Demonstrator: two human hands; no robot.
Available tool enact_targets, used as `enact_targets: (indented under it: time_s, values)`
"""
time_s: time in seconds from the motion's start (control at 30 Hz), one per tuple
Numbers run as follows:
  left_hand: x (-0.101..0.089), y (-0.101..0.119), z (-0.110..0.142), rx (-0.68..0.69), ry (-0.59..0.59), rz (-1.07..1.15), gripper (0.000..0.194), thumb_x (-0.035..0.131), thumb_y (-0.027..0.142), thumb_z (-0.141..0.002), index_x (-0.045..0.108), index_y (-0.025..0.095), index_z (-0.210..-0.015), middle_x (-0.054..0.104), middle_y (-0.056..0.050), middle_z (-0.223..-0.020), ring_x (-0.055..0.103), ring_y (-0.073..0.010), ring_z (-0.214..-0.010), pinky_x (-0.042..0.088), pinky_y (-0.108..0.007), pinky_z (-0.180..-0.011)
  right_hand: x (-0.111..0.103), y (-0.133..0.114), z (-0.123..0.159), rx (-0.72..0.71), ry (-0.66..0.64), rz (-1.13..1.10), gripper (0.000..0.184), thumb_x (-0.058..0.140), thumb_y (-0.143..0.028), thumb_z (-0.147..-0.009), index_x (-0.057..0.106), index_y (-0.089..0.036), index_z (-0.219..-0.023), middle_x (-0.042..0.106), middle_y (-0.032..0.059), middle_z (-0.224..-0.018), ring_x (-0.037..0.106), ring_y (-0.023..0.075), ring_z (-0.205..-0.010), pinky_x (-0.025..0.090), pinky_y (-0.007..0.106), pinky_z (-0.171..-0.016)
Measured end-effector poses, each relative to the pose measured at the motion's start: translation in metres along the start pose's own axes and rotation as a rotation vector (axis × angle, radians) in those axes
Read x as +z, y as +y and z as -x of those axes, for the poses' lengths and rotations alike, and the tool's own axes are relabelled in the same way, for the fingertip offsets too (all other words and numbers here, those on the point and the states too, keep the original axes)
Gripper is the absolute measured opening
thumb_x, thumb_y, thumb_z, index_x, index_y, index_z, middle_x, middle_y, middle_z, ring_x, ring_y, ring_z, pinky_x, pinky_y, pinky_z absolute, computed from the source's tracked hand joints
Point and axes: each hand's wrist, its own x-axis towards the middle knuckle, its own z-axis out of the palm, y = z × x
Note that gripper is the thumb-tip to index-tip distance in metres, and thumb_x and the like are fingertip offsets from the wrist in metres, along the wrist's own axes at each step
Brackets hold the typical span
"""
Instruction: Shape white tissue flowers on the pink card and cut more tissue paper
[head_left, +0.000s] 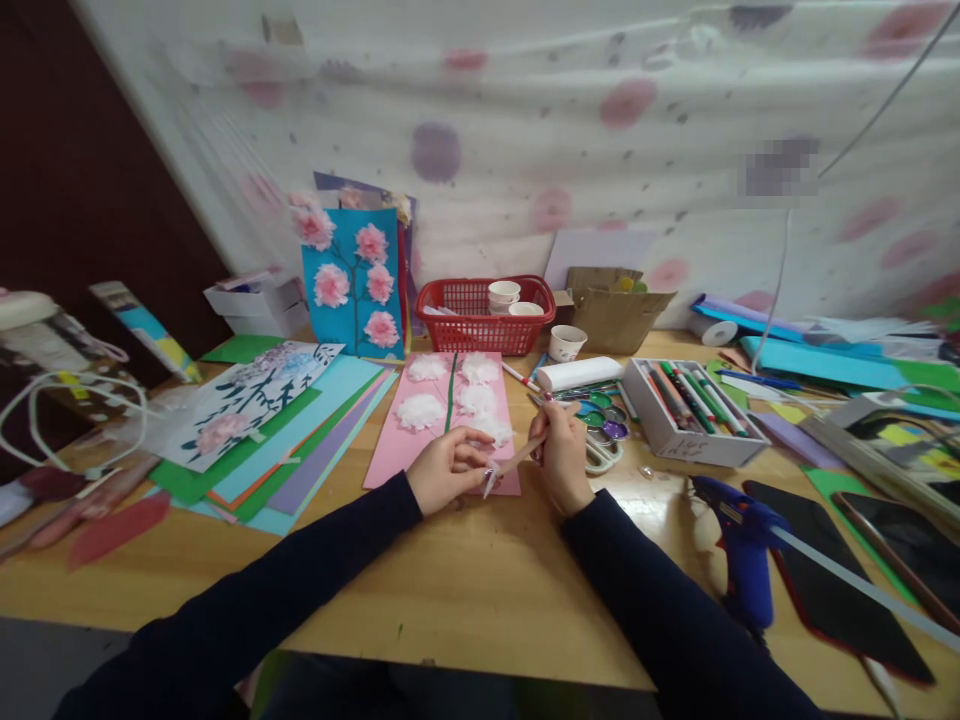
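Observation:
Between my hands runs a thin pinkish-tan strip [519, 457], paper by its look, slanting up to the right. My left hand [448, 470] pinches its lower end, where a small whitish tip pokes out below the fingers. Closed around the upper part is my right hand [564, 458]. Both hands are over the near edge of a pink card [390, 455] lying flat on the table. On that card are several fluffy white flowers [420, 412] and a green stem [451, 395]. My left hand hides part of the card.
A red basket [480, 335] with paper cups stands behind the card. Scissors [604, 455], a white box of markers [679, 440] and a blue glue gun [742, 560] lie to the right. Coloured sheets [322, 465] spread leftward; a blue flower card [349, 330] stands at the back.

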Motion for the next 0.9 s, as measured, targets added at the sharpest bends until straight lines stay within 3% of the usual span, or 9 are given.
enact_targets:
  time_s: [0.43,0.6,0.73,0.9]
  values:
    - [-0.0015,-0.0018,0.0019,-0.033,-0.073,0.168,0.045,0.075,0.032,-0.067,0.051,0.013,-0.1,0.071,-0.008,-0.077,0.07,-0.0192,-0.074,0.05,-0.033,-0.075,0.0008,-0.0015,-0.0011,-0.01,0.04,0.043,0.039,0.045,-0.038,-0.076,0.042,-0.021,-0.041,0.033,-0.0065,-0.027,0.03,0.0064,-0.025,0.02,0.019,-0.028]
    - [-0.0021,-0.003,0.0026,-0.031,-0.076,0.107,0.054,0.081,0.021,-0.057,0.051,0.014,-0.101,0.071,-0.007,-0.08,0.069,-0.0179,-0.073,0.05,-0.03,-0.071,-0.0001,-0.004,-0.0025,-0.037,0.084,0.031,0.042,0.044,-0.042,-0.078,0.042,-0.021,-0.041,0.032,-0.0065,-0.026,0.029,0.0067,-0.024,0.019,0.02,-0.028]
    - [-0.0027,-0.0023,0.0033,-0.023,-0.075,0.084,0.054,0.079,0.019,-0.059,0.049,0.014,-0.103,0.07,-0.005,-0.077,0.068,-0.0163,-0.07,0.05,-0.028,-0.065,-0.0028,-0.0059,-0.0058,-0.042,0.154,0.019,0.041,0.044,-0.042,-0.077,0.041,-0.022,-0.041,0.031,-0.0068,-0.026,0.028,0.0072,-0.024,0.019,0.02,-0.027]
    - [0.0003,0.0007,0.005,-0.035,-0.059,0.088,0.052,0.078,0.014,-0.059,0.049,0.014,-0.102,0.069,-0.002,-0.075,0.067,-0.0139,-0.068,0.05,-0.027,-0.068,-0.0002,-0.0032,-0.0031,-0.006,0.07,0.054,0.04,0.045,-0.038,-0.077,0.041,-0.021,-0.041,0.032,-0.0066,-0.027,0.03,0.0071,-0.026,0.021,0.02,-0.029]
